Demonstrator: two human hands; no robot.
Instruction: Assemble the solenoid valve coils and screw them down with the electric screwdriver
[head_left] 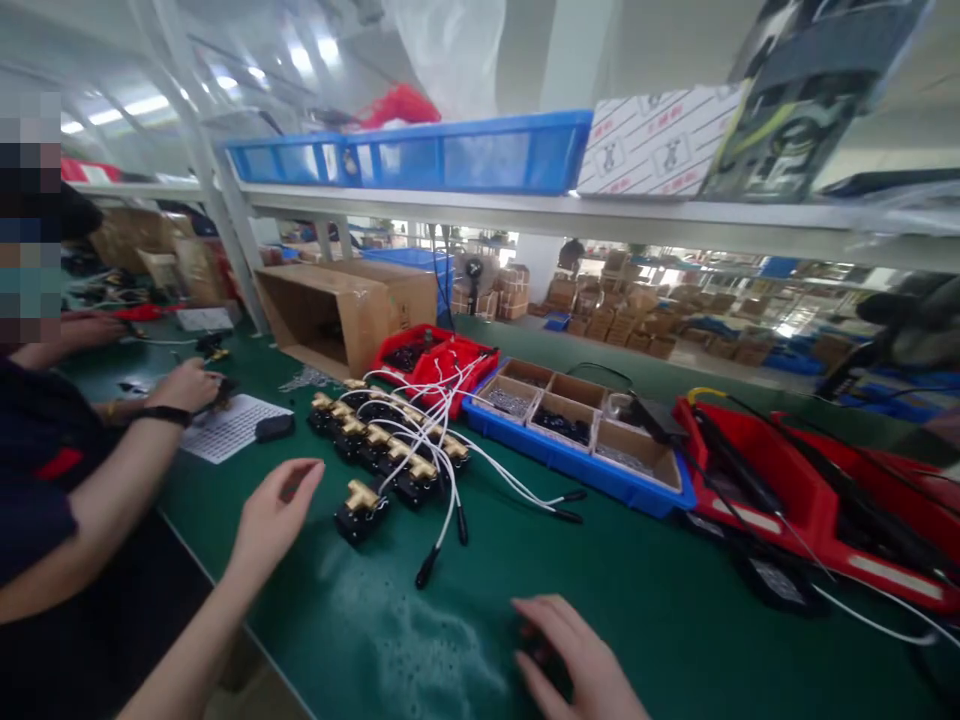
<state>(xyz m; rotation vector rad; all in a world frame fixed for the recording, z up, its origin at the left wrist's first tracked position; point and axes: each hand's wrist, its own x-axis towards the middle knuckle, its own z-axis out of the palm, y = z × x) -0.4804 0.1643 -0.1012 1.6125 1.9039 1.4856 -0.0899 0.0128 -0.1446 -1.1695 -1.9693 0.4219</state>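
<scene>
My left hand (274, 510) hovers open above the green table (637, 600), palm facing right, just left of a single brass-and-black valve (360, 505). Behind that valve lies a cluster of several more valves (390, 440) with white cables (480, 460) that end in black plugs. My right hand (577, 655) rests low on the table near the front edge. Its fingers and thumb curl round a small dark thing (541, 652) that is mostly hidden.
A co-worker's hand (187, 385) with a black wristband works at the left beside a white perforated sheet (229, 425). A blue compartment tray (570, 425), red bins (825, 500) and an open cardboard box (337, 310) stand behind. A shelf (525, 210) hangs overhead.
</scene>
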